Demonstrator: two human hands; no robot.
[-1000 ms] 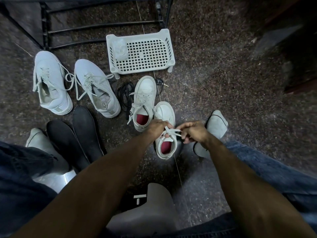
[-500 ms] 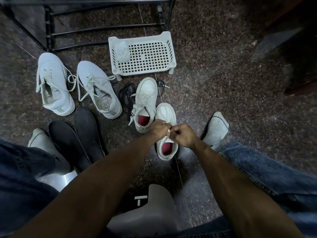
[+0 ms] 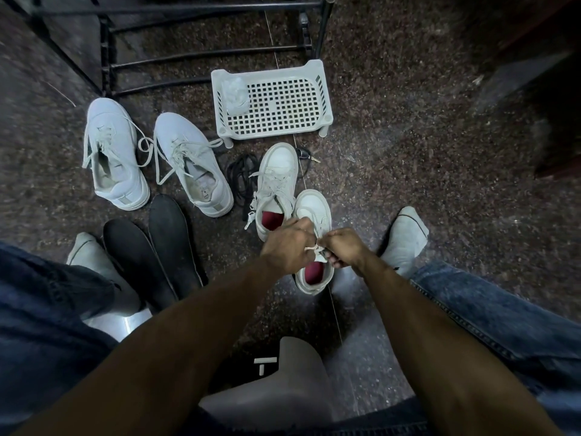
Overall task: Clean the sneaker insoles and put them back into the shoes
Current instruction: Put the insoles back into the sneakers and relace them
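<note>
Two small white sneakers with red insoles stand on the floor in front of me. Over the nearer small sneaker [image 3: 316, 212], my left hand [image 3: 287, 245] and my right hand [image 3: 342, 248] each pinch its white lace [image 3: 314, 248], knuckles close together. The other small sneaker [image 3: 276, 174] stands just left of it, laces loose. Two larger white sneakers, one [image 3: 114, 152] at far left and one [image 3: 195, 165] beside it, sit unlaced. Two dark insoles [image 3: 166, 240] lie side by side on the floor below them.
A white perforated plastic tray [image 3: 283, 89] with a crumpled cloth [image 3: 235, 94] stands beyond the shoes. A black metal rack [image 3: 204, 55] is behind it. Black laces [image 3: 242, 174] lie on the floor. My socked feet [image 3: 404, 237] flank the shoes.
My hands have drawn together over the near small sneaker; a second ago the lace was stretched between them, and now they nearly touch.
</note>
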